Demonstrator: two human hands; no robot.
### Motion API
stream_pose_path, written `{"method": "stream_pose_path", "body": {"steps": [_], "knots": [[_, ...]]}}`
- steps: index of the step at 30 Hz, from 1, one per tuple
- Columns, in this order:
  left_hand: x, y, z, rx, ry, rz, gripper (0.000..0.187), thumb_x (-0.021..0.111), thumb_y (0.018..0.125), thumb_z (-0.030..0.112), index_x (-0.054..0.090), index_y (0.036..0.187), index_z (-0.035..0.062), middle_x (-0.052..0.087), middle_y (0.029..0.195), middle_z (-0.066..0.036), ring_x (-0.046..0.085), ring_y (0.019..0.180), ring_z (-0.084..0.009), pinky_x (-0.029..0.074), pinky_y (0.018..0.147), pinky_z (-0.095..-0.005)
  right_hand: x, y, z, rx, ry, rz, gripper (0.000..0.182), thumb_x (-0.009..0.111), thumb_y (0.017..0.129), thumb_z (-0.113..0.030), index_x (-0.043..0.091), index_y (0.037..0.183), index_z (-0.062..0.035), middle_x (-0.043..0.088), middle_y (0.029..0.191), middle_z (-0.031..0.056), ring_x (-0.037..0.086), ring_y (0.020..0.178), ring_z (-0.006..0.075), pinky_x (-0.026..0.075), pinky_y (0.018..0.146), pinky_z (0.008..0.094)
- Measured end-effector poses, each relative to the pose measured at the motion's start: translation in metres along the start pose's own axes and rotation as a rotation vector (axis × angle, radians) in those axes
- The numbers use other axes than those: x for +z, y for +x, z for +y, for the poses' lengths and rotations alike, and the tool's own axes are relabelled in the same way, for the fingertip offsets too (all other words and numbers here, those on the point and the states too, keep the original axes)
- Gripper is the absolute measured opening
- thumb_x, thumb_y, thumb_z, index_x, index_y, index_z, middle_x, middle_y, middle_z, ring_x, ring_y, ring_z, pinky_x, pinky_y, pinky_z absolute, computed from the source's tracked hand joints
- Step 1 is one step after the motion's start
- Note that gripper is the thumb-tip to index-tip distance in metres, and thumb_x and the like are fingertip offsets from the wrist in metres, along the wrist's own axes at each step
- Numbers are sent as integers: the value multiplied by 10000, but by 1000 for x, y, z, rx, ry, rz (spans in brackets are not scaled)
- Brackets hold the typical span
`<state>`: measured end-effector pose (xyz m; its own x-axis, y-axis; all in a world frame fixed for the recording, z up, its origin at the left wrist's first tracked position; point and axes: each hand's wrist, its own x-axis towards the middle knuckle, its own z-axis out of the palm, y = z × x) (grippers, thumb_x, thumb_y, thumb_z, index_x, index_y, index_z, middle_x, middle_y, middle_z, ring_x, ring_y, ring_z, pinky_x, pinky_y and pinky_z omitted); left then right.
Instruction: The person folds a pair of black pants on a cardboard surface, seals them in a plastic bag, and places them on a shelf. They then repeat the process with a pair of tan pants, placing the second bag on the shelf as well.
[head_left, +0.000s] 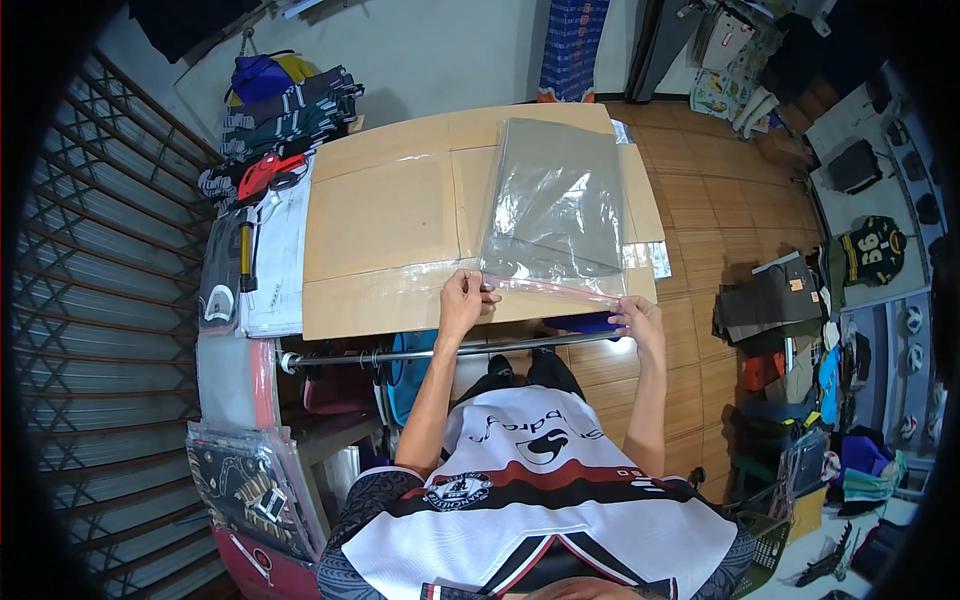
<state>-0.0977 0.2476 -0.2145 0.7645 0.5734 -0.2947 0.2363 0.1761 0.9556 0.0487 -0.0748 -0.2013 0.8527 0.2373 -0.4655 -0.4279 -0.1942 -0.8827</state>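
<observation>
A clear plastic bag (560,200) with a folded grey-olive item inside lies on the cardboard sheet (380,215). Its near edge carries a pinkish-red strip. My left hand (466,304) pinches the left end of that edge, with the fingers closed. At the right end, my right hand (637,325) holds the other corner of the bag between thumb and fingers. The strip is stretched between both hands, close to the cardboard's front edge.
Folded clothes (290,110) are stacked at the back left, near a red tool (268,176) and a yellow-and-black tool (245,255). A metal rail (400,354) runs below the front edge. Packaged garments (250,490) stand lower left; more clothes (770,300) lie right.
</observation>
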Motion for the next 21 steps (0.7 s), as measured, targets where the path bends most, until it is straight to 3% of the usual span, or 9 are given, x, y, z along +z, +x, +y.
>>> {"method": "stream_pose_path", "body": {"steps": [7, 16, 21], "knots": [[-1, 1, -1, 18, -69, 1, 298, 519, 1113, 236, 588, 993, -27, 744, 886, -162, 757, 736, -194, 607, 586, -284, 3, 4, 5, -83, -11, 14, 207, 629, 1038, -231, 676, 1001, -33, 744, 918, 93, 726, 736, 145, 522, 560, 247], [0, 7, 3, -106, -122, -72, 273, 564, 1094, 231, 621, 1048, -31, 755, 874, -157, 743, 748, -177, 596, 601, -273, 14, 1, -8, -8, -68, -8, 277, 638, 1046, -273, 676, 1047, 1, 736, 928, 114, 749, 736, 173, 538, 562, 263], [-2, 7, -1, -60, -63, -95, 263, 581, 1086, 224, 628, 1053, -32, 754, 877, -168, 744, 754, -175, 600, 611, -266, 15, 4, 4, -83, -24, -15, 293, 649, 1052, -276, 687, 1058, 14, 746, 913, 122, 749, 751, 178, 553, 601, 268]]}}
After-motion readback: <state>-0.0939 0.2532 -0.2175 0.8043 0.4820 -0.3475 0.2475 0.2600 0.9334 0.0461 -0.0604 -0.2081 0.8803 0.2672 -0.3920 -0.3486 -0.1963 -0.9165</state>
